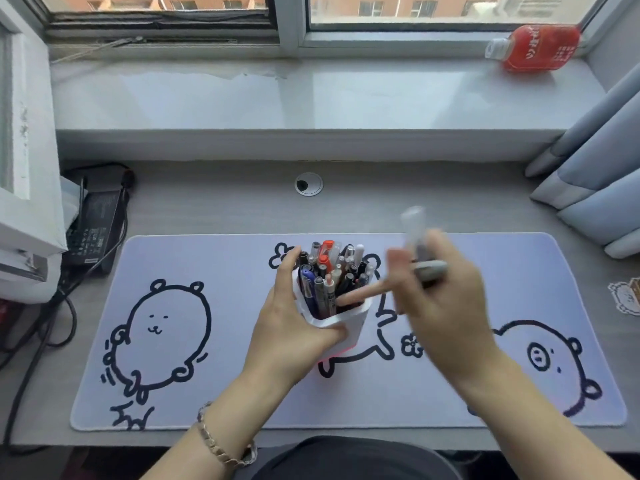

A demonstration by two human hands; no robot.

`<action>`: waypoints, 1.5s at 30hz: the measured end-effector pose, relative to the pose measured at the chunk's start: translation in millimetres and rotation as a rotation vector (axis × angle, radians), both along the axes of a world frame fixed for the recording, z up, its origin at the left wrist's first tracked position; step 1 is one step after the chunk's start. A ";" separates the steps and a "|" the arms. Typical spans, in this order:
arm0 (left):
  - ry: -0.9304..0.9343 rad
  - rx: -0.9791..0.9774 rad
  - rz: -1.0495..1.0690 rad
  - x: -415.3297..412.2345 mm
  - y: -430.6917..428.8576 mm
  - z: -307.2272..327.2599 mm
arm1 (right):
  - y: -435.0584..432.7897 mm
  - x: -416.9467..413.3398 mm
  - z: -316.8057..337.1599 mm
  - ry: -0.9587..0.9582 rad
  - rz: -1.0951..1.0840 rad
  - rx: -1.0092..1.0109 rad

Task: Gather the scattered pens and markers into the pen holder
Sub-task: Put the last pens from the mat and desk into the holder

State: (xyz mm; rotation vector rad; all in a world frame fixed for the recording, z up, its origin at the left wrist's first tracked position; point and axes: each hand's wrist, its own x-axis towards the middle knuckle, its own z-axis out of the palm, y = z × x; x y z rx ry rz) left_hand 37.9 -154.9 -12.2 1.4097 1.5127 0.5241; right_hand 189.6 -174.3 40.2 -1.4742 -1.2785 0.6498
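Observation:
A white pen holder (349,325) stands tilted on the cartoon desk mat (214,265), packed with several pens and markers (329,271). My left hand (294,317) wraps around the holder's left side and front. My right hand (440,306) hovers just right of the holder, blurred by motion. It grips two pens: a clear-capped one (414,226) pointing up and a grey one (431,269) lying crosswise. One right finger reaches toward the holder's rim.
A red bottle (540,46) lies on the windowsill at the back right. A power adapter with cables (93,230) sits at the desk's left. A cable grommet (309,183) is behind the mat, curtains (595,188) at right, and a sticker (627,296) at the right edge.

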 end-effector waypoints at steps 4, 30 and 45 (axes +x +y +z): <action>-0.028 0.026 -0.020 7.6 -2.4 4.2 | 6.3 -15.9 -26.9 -0.337 -0.031 0.064; -0.063 0.019 0.048 -10.6 8.5 -0.8 | 3.7 13.9 8.0 0.652 -0.050 0.113; -0.090 -0.042 0.021 -4.5 -3.9 -4.0 | 6.4 -17.8 -24.0 0.395 0.068 0.329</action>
